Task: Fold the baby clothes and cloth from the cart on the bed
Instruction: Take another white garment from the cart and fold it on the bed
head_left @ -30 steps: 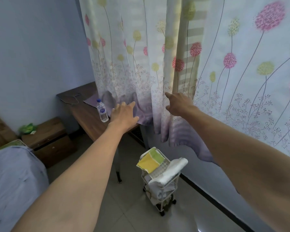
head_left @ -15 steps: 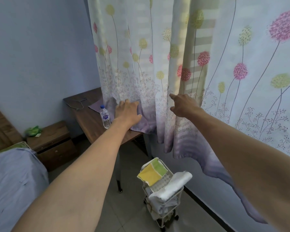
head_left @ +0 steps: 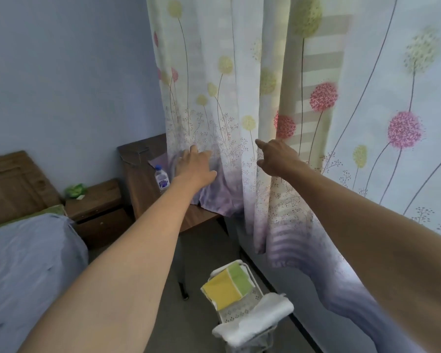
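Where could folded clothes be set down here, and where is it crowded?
The bed is bare, bordered by the nightstand. The desk has a free strip left of the bottle; its right side lies under the curtain. The cart is full.

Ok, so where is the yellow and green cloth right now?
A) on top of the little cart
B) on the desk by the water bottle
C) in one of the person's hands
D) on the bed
A: the yellow and green cloth lies on top of the cart, down on the floor beside the curtain, while the left hand and right hand are up at the curtain, away from it.
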Tool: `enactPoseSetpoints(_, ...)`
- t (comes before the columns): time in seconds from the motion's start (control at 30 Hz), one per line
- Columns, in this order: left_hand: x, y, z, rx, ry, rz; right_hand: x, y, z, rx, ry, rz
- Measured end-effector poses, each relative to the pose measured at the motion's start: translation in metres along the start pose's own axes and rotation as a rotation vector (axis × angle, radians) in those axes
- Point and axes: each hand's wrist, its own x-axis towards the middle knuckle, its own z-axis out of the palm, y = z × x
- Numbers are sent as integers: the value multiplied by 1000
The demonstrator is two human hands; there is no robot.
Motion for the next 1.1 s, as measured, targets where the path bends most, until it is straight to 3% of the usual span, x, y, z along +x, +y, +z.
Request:
enactPoseSetpoints(0.33, -9, 12, 84, -86, -134, -157, 39, 23, 74, -13, -117, -133)
enactPoseSetpoints(0.67, -31, -9, 182, -96, -332, -320, 35, 26, 169, -1, -352, -183)
enactPoseSetpoints(1.1, -99, -4, 348, -236, -642, -387, -47, 48, 336, -10, -691, -183)
